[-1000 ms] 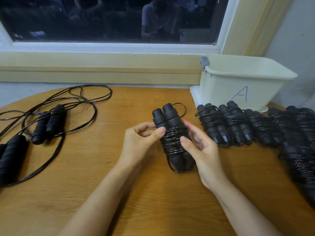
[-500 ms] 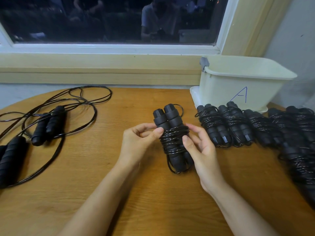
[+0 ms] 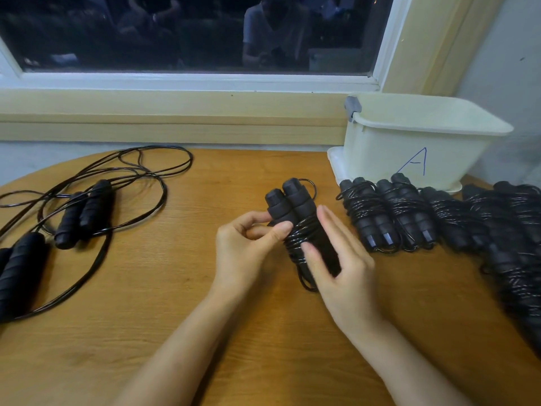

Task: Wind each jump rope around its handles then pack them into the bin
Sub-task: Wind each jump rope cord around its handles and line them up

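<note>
Left thumb point(image 3: 281, 230) and curled fingertips pinch the paired black handles of a jump rope point(image 3: 294, 209) just where the coiled cord begins. The right thumb point(image 3: 311, 251) presses on the coil, and the right fingers lie nearly straight along the bundle's far side, so it is clamped between them. The left hand point(image 3: 246, 250) and right hand point(image 3: 344, 271) hold the bundle at table centre, handle tops tilted away and a small loop of cord hanging below; whether it touches the table point(image 3: 175, 303) cannot be told. Just to the right, a row of wound bundles point(image 3: 389, 218) lies side by side, running toward the right edge. Behind them stands the cream bin point(image 3: 380, 148), marked with a blue "A". Well apart at left, unwound ropes point(image 3: 85, 212) sprawl in loose loops. A dark window point(image 3: 175, 33) sits beyond.
</note>
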Tool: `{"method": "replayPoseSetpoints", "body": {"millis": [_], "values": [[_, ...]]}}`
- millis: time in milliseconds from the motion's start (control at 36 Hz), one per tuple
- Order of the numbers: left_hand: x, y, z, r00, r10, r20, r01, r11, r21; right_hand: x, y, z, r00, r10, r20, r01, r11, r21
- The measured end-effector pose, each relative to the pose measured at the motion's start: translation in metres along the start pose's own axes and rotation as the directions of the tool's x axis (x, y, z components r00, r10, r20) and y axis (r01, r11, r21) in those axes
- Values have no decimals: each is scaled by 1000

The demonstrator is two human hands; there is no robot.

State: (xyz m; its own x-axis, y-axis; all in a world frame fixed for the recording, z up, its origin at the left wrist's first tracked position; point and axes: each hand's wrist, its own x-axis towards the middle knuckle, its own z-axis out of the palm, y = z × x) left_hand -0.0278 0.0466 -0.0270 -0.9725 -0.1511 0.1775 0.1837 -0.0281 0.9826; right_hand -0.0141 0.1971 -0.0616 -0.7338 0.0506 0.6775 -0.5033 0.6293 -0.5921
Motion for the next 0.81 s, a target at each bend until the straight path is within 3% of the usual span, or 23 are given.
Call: {"method": "replayPoseSetpoints", "body": {"millis": [111, 306, 500, 611, 806], "values": [[0, 2, 0, 999, 4, 46, -4, 1000, -2, 0, -5, 3, 997, -67, 48, 78, 952, -297], [-3, -7, 7, 983, 57, 176, -78, 990, 116, 2, 1, 0, 1000, 6, 22, 6, 875, -483], [3, -13, 3, 983, 88, 161, -114, 981, 158, 2, -2, 0, 999, 29, 24, -17, 910, -414], [7, -12, 0, 986, 34, 166, -46, 997, 63, 0, 2, 3, 999, 19, 29, -10, 958, -287], [12, -18, -5, 983, 5, 183, -15, 998, 56, 0, 0, 3, 998, 31, 63, -28, 998, -48]]}}
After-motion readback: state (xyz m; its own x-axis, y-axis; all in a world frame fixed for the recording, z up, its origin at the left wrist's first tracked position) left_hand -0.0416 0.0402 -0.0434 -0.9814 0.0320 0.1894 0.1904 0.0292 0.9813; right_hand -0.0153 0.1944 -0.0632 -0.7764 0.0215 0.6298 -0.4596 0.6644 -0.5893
